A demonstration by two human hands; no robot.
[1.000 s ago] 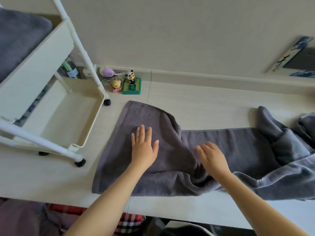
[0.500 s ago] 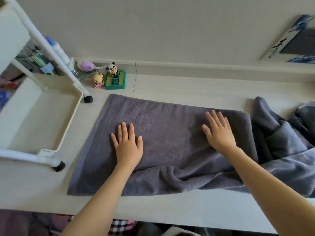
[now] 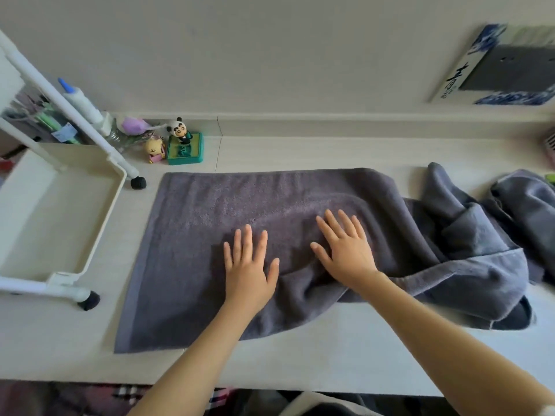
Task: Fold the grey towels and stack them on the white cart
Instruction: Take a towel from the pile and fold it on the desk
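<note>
The only writing in view is a few dark brush-style characters on the white margin of a blue-and-white board [image 3: 498,64] leaning against the wall at the far right; they are too skewed to read. The grey towel [image 3: 210,235] lies spread on the pale wood-grain table [image 3: 330,364], its left part flat and roughly rectangular with a smoother woven band along the left edge, its pile soft and looped with a faint purple cast. Toward the right it rumples into thick folds and runs into a bunched heap of grey towels [image 3: 486,235] near the table's right end. The left hand [image 3: 249,265] lies flat on the towel, fingers straight and close together, gripping nothing. The right hand [image 3: 345,250] rests just beside it, palm down with fingers spread, also holding nothing; a ridge of cloth rises between the two. The white cart [image 3: 64,205] stands on the table to the left of the towel, a smooth plastic tray with rounded corners, white tube legs and black feet. Behind it sit a small panda figure [image 3: 180,130] on a green base and a yellow toy [image 3: 154,148].
</note>
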